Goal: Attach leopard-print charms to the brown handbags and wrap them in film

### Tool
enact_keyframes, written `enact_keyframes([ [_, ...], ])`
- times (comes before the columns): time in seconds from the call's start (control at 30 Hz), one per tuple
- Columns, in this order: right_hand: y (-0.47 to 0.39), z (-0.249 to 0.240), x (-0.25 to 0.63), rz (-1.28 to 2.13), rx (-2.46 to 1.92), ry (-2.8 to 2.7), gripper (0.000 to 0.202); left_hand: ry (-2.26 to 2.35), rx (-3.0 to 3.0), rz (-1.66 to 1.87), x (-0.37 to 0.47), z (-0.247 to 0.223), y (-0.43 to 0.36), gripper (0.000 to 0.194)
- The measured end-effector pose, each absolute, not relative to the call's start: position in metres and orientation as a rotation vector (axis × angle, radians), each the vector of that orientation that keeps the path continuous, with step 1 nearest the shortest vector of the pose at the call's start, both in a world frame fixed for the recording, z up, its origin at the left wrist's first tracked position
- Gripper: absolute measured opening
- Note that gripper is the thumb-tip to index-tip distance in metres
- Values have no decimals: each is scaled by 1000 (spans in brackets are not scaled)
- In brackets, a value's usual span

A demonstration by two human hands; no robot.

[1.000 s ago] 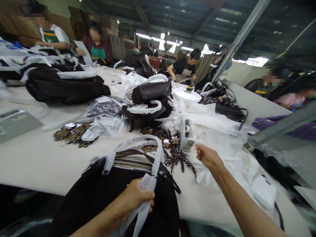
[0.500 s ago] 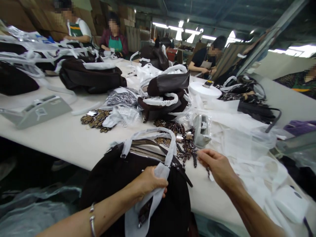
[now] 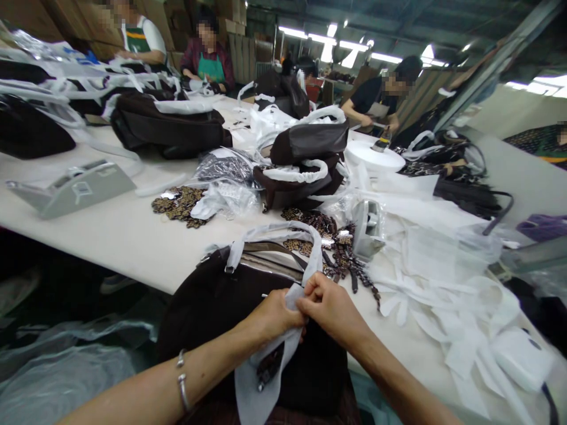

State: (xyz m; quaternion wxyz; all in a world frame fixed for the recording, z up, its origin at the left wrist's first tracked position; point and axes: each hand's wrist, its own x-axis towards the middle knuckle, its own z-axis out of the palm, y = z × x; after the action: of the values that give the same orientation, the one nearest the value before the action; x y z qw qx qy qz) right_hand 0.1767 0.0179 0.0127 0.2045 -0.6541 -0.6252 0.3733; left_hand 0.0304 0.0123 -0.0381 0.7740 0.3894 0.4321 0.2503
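Observation:
A dark brown handbag (image 3: 208, 301) is in front of me at the table's edge, its top open along a zipper. White wrapping covers its raised handle (image 3: 283, 227). My left hand (image 3: 281, 316) is closed around a white wrapping sheet (image 3: 248, 389) just below the handle's right base. The sheet's loose end hangs down the bag's front, with a dark patterned charm (image 3: 269, 366) against it. My right hand (image 3: 325, 304) is pinched and touches the sheet right beside my left fingers. Whatever its fingertips hold is too small to make out.
Right of the bag lie patterned charms (image 3: 345, 260) and a grey tape dispenser (image 3: 368, 230); another dispenser (image 3: 84, 189) stands left. Wrapped brown bags (image 3: 305, 144) are piled behind. White strips (image 3: 460, 319) cover the right side. Several people (image 3: 208, 59) work across the table.
My right hand has moved left from beside the charms and tape dispenser to the sheet at the handle base. My left hand keeps its grip. The view has shifted slightly.

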Motion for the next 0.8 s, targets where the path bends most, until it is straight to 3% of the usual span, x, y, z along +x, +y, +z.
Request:
enact_keyframes([
  [0.3, 14, 0, 184, 940, -1839, -1711, 28, 934, 760, 553, 26, -30, 12, 32],
  [0.5, 1, -16, 195, 1258, -1762, -1388, 27, 833, 634, 483, 14, -19, 15, 46],
  [0.67, -9, -10, 212, 1075, -1872, -1427, 22, 798, 581, 484, 13, -19, 14, 48],
  [0.8, -12, 2, 213, 1399, -1855, -1207, 32, 899, 674, 481, 21, -15, 10, 50],
])
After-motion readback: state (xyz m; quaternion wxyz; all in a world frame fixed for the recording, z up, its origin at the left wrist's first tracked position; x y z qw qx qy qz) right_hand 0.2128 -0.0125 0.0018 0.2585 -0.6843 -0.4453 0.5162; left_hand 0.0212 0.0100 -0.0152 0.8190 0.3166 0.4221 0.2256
